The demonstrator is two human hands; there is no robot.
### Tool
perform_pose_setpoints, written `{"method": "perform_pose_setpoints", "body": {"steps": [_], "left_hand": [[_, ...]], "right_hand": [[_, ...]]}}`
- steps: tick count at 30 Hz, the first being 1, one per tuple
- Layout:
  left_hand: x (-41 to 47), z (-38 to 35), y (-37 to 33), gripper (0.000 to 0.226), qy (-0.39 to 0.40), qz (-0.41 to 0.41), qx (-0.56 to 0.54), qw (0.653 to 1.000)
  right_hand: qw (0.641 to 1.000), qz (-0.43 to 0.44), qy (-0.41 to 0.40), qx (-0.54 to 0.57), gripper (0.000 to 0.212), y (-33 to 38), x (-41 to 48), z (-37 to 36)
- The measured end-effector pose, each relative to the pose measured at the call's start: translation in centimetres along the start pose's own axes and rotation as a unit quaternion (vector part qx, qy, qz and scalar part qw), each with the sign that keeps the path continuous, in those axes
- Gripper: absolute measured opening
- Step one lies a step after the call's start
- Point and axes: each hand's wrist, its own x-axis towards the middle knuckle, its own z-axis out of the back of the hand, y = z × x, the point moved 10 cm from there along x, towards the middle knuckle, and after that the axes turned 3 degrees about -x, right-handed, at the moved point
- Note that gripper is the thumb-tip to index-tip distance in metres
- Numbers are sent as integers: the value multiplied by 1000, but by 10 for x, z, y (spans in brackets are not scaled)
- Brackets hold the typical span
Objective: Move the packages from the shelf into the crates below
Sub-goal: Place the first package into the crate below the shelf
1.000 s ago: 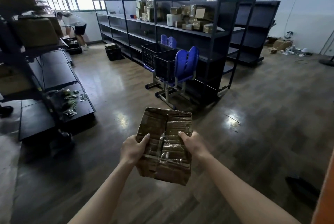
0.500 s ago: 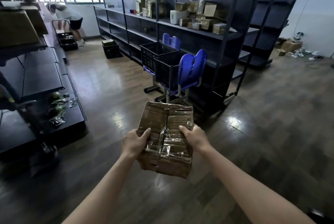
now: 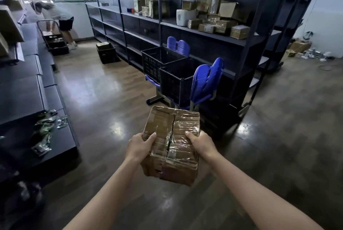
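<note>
A taped cardboard package [image 3: 171, 144] hangs in the air between both hands, above the wooden floor [image 3: 104, 99] and short of the two black crates [image 3: 174, 79] that sit on blue chairs [image 3: 206, 79] beside the dark shelf [image 3: 213, 27]. The left hand [image 3: 139, 145] grips its left edge and the right hand [image 3: 201, 142] its right edge. Each thumb lies on the top face, with the fingers curled underneath, out of sight.

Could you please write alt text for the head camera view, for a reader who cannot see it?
The left hand and right hand grip a taped box above the floor. Ahead, two black crates sit on blue chairs before a dark shelf holding more packages.
</note>
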Motion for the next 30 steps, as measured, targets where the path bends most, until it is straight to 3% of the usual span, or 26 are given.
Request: {"method": "perform_pose_setpoints", "body": {"steps": [12, 30], "left_hand": [[245, 63, -37, 26, 14, -44, 38, 998], [557, 40, -71, 31, 55, -23, 48, 997]], "right_hand": [[1000, -2, -25, 17, 46, 124, 190, -67], [999, -26, -46, 8, 48, 220, 475, -105]]}}
